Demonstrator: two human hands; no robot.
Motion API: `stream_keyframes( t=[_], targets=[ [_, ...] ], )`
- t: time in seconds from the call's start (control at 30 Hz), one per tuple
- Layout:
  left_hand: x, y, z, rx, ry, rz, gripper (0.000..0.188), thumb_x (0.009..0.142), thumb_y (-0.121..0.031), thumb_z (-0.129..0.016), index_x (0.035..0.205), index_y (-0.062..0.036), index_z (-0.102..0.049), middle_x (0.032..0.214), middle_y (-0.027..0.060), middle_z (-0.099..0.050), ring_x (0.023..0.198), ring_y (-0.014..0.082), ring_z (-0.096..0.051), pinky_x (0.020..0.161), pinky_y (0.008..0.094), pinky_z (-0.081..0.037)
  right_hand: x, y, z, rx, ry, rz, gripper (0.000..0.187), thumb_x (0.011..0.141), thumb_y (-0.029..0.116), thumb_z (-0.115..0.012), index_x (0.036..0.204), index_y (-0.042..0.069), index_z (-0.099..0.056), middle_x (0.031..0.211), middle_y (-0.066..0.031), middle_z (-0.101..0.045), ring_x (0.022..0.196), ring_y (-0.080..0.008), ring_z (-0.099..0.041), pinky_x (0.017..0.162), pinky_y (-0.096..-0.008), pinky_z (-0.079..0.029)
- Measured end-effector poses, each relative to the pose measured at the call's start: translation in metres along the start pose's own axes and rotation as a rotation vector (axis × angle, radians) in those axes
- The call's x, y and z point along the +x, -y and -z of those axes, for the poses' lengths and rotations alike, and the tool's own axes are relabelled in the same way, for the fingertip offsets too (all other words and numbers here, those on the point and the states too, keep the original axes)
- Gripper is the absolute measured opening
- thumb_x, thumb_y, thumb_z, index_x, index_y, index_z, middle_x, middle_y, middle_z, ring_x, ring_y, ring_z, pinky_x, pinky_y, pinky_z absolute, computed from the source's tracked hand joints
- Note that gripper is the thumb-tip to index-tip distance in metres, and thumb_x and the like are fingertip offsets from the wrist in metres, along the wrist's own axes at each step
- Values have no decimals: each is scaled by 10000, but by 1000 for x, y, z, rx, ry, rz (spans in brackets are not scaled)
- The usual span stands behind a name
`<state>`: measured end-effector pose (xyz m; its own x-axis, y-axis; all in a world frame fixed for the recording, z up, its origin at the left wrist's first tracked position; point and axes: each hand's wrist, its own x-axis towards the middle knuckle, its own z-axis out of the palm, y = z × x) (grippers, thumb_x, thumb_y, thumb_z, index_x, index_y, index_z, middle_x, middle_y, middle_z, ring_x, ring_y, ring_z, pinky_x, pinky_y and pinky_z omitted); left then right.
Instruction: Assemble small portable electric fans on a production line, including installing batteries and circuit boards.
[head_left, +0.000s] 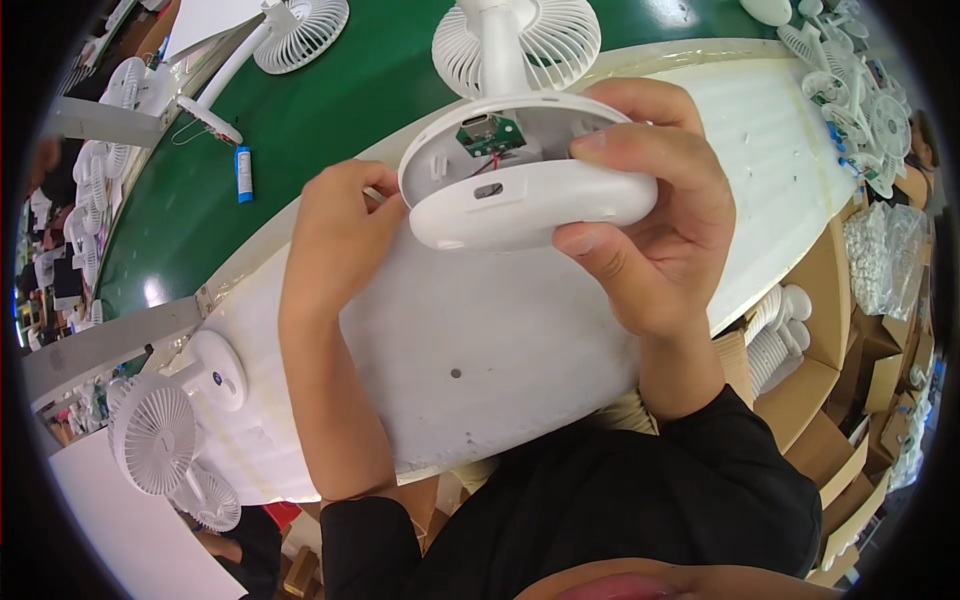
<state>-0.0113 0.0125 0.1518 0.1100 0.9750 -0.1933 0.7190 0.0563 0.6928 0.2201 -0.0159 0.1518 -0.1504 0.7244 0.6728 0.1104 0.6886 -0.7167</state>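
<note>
Above the white work surface I hold a small white desk fan (480, 50), its cage pointing away from me. Its round base (420, 160) stands open toward me and shows a green circuit board (490, 135) with a metal port and a thin red wire. A white bottom cover (540, 208) with an oval slot sits just below the opening, apart from the base along the top. My right hand (670, 190) pinches cover and base at the right, thumb underneath. My left hand (345, 225) is curled at the base's left edge, its fingertips partly hidden.
On the green belt (350, 110) lie a blue cylindrical battery (244, 175) and another fan (300, 35). Assembled fans (155, 430) stand at the lower left, beside a metal bar (110, 350). Fan parts (850, 110) pile up at the far right, above cardboard boxes (800, 400).
</note>
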Motion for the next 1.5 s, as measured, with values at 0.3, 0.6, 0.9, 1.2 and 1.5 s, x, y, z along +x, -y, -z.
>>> stream_keyframes(
  t=[0.3,0.6,0.9,1.2,1.5],
  targets=[
    [4,8,-3,165,-91,-114,164,753,2,-653,906,55,-679,844,97,-664,694,169,-560,639,274,-457,-5,9,-10,131,-106,-84,384,723,80,-774,1089,44,-664,1204,-156,-548,1017,-243,-550,878,-313,-461],
    [-32,-49,11,-1058,267,-215,652,749,-105,-761,1330,13,-489,1217,176,-580,1062,228,-570,955,312,-444,-6,3,-7,303,-185,-174,388,774,34,-719,1150,39,-623,1178,-131,-560,1006,-224,-556,891,-310,-462],
    [-27,-52,-8,-544,135,-333,832,686,8,-739,1437,-9,-379,1282,180,-557,1123,245,-562,898,307,-510,-4,7,-4,225,-198,-335,425,811,37,-684,1218,44,-561,1192,-117,-559,1023,-223,-558,913,-309,-454],
    [-17,-52,-20,-294,40,-558,1002,571,78,-767,1471,-54,-348,1415,151,-483,1158,285,-564,872,330,-571,-2,6,6,244,-266,-362,438,838,65,-639,1258,27,-521,1285,-148,-528,1104,-244,-539,961,-316,-420],
    [-17,-59,-20,-273,113,-550,1033,559,55,-776,1485,-58,-333,1501,139,-399,1255,283,-509,912,363,-562,-11,9,30,488,-174,-496,452,870,112,-641,1290,6,-514,1234,-171,-581,1066,-258,-573,948,-324,-438]
  ],
)
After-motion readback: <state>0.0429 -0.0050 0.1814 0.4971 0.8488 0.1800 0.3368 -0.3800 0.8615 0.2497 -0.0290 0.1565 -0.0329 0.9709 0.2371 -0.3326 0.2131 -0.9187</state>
